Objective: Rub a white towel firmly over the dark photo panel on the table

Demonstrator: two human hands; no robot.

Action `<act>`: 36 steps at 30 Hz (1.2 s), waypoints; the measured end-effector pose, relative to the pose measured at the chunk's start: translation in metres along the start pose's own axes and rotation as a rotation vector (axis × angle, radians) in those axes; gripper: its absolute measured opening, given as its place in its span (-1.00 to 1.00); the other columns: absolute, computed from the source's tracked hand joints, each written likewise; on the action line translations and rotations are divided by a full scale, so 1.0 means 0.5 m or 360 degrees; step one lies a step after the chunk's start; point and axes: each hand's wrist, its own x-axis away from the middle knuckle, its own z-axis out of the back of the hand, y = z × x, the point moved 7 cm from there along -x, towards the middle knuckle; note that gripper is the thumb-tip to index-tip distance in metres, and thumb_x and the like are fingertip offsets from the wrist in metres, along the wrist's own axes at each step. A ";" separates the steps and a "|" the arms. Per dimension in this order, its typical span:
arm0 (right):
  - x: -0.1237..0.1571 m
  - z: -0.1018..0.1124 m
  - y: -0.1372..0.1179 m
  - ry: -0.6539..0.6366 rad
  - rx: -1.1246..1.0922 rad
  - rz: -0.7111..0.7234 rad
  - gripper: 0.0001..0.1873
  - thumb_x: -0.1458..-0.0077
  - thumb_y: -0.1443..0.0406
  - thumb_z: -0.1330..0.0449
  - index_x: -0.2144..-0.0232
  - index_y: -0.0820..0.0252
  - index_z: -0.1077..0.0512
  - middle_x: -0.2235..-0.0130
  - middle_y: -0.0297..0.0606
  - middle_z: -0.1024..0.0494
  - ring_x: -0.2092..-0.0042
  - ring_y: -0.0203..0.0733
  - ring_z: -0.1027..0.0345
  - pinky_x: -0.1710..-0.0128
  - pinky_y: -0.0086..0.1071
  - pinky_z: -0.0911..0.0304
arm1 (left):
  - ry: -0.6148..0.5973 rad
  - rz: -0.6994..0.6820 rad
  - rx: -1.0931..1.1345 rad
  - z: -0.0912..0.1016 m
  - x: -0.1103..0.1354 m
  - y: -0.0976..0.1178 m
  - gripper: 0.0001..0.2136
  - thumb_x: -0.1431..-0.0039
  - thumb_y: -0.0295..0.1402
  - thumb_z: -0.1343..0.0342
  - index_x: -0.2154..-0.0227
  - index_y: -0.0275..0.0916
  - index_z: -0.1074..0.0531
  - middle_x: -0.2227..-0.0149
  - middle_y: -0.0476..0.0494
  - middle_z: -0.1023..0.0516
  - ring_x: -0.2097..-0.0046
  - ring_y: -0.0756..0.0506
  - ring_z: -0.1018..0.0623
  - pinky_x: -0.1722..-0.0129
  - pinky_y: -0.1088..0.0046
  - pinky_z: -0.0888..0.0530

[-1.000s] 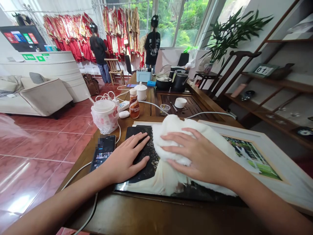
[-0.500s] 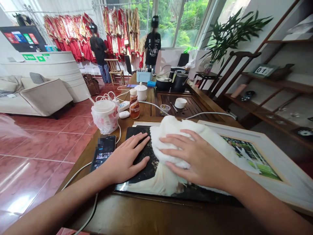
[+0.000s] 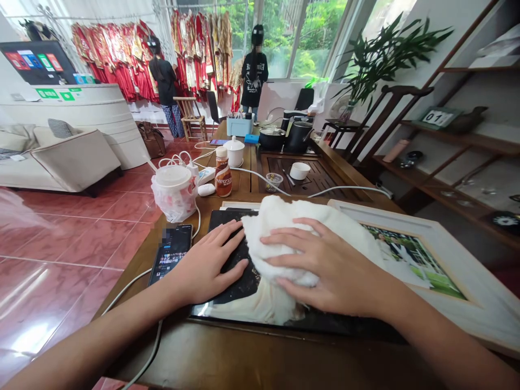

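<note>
A glossy dark picture panel [image 3: 252, 310] with a pale dress-like shape in its print lies flat on the wooden table. My left hand [image 3: 211, 265] rests open on its left part, fingers stretched out and holding nothing. Over the panel's middle, my right hand [image 3: 320, 265] presses down on a fluffy white cloth [image 3: 276, 216], fingers curved over it. The cloth and hand hide much of the panel's right side. Just right of it lies a pale-framed photo [image 3: 422, 260] of people on grass, partly covered by the cloth and my right forearm.
Left of the panel lie a lit phone [image 3: 170, 252] and a white cable [image 3: 154, 352]. Behind stand a plastic-wrapped tub [image 3: 174, 189], a brown Nescafe bottle [image 3: 223, 176], a white lidded cup [image 3: 234, 151] and a tea tray [image 3: 325, 173] with a white bowl [image 3: 299, 171]. Two people stand farther back.
My right hand and the white cloth have shifted slightly left, with the cloth's edge now close to my left fingertips. My left hand stays in place.
</note>
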 end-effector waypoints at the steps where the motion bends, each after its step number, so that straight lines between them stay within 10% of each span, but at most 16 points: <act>1: -0.002 0.000 0.012 0.0046 0.0048 -0.0055 -0.70 -0.24 0.12 -0.04 0.06 -0.13 -0.48 -0.19 -0.40 -0.41 -0.20 -0.10 -0.25 -0.23 0.02 0.13 | -0.0004 0.0004 -0.0007 0.000 0.000 0.000 -0.47 -0.38 -0.19 0.06 -0.33 -0.22 -0.06 -0.38 -0.22 -0.04 -0.38 -0.22 -0.08 -0.34 0.13 -0.12; 13: 0.007 0.000 -0.038 -0.0121 -0.0123 0.0177 -0.77 -0.18 0.10 -0.11 0.15 -0.18 -0.51 -0.18 -0.50 -0.41 -0.22 -0.18 -0.22 -0.29 -0.05 0.29 | 0.0002 -0.0041 0.0013 0.000 0.001 0.001 -0.50 -0.35 -0.25 0.03 -0.30 -0.24 -0.12 -0.38 -0.23 -0.05 -0.38 -0.21 -0.08 -0.34 0.18 -0.12; 22: -0.003 0.001 0.047 0.0163 0.0148 -0.0178 -0.69 -0.22 0.11 -0.06 0.06 -0.06 -0.49 -0.17 -0.27 -0.43 -0.18 -0.05 -0.25 -0.22 0.08 0.15 | 0.0009 -0.0012 0.0000 0.003 0.002 0.001 -0.45 -0.38 -0.19 0.05 -0.35 -0.19 -0.01 -0.38 -0.20 -0.03 -0.38 -0.21 -0.08 -0.34 0.13 -0.11; 30: 0.008 0.002 -0.038 -0.0114 -0.0125 0.0197 -0.76 -0.18 0.10 -0.11 0.12 -0.21 -0.50 -0.18 -0.53 -0.40 -0.22 -0.17 -0.22 -0.30 -0.04 0.30 | 0.0044 -0.0065 0.0040 0.002 -0.001 0.000 -0.51 -0.34 -0.26 0.01 -0.29 -0.17 -0.14 -0.37 -0.19 -0.08 -0.37 -0.23 -0.11 -0.32 0.12 -0.17; 36: -0.005 0.005 0.032 0.0149 0.0081 -0.0071 -0.71 -0.21 0.14 -0.09 0.06 -0.11 -0.50 -0.15 -0.35 -0.45 -0.16 -0.04 -0.30 -0.22 0.05 0.06 | 0.0027 -0.0014 0.0007 0.002 0.000 -0.001 -0.46 -0.37 -0.18 0.05 -0.34 -0.19 -0.04 -0.38 -0.20 -0.06 -0.37 -0.22 -0.09 -0.33 0.11 -0.13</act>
